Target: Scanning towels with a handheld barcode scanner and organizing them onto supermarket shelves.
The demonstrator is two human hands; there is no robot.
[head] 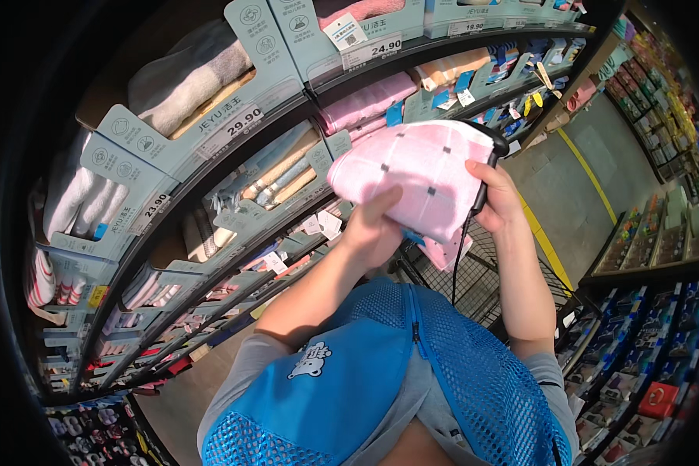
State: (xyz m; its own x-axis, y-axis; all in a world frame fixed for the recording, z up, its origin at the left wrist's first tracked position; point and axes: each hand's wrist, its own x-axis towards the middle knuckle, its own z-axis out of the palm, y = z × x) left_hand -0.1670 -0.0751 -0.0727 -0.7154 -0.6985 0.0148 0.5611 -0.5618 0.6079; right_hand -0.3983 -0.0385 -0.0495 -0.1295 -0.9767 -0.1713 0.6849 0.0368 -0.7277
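Note:
A folded pink towel (408, 175) with white lines and small dark squares is held up in front of my chest. My left hand (376, 227) grips its lower left, thumb on top and fingers underneath. At the towel's right edge, my right hand (498, 195) is closed around a black handheld device (491, 145) with a cable, its fingertips meeting the cloth. What the device is cannot be made out fully, as the towel and fingers cover part of it. A pink patterned cloth end (445, 251) and a blue tag (412, 236) hang below the towel.
Store shelves (309, 90) with boxed towels and price labels curve along the left and ahead. Pink towels (367, 102) lie in a box just behind my hands. A wire shopping cart (483, 274) stands at right, near a yellow floor line (544, 244). More display racks (646, 343) are at right.

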